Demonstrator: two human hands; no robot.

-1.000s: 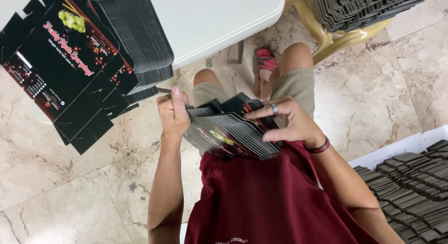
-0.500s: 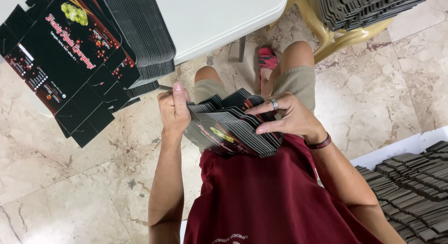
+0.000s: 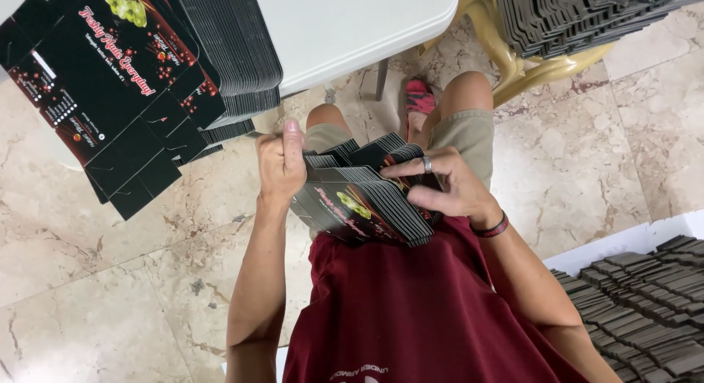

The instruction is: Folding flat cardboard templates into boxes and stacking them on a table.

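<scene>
I sit with a stack of flat black printed carton blanks (image 3: 363, 207) resting on my lap. My left hand (image 3: 280, 161) grips the stack's left edge, thumb pointing up. My right hand (image 3: 447, 185), with a ring on one finger and a dark wristband, lies over the stack's right side, fingers spread across the top blanks. The top blank shows a green and red print.
A white table (image 3: 352, 24) stands ahead, with a tall pile of the same black blanks (image 3: 139, 82) hanging over its left edge. A yellow chair (image 3: 513, 60) at upper right carries more stacked blanks (image 3: 579, 13). Another pile (image 3: 645, 295) fills a white tray at lower right. Marble floor lies around.
The view has shifted slightly. My hands stay on the stack, with the right fingers sliding a little over the top blanks.
</scene>
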